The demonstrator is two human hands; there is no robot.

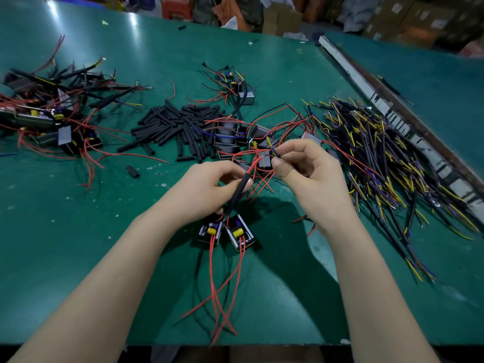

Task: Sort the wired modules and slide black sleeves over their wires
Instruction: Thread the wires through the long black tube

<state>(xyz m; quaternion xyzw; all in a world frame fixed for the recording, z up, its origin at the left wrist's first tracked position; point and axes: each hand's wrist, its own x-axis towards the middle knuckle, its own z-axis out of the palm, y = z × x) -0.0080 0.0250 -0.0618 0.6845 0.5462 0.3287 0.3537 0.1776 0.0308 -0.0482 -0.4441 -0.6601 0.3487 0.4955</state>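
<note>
No text or label can be read anywhere.

— How is the desk [78, 231] laid out?
— A heap of sleeves [178, 127] is found at the centre rear, with sleeved modules [52, 113] piled at the far left and a bundle of wires [379, 158] spread along the right.
— And nearer?
— Two modules [226, 231] are placed side by side at the front, between the forearms, with unsorted modules [235, 137] just behind the hands.
</note>
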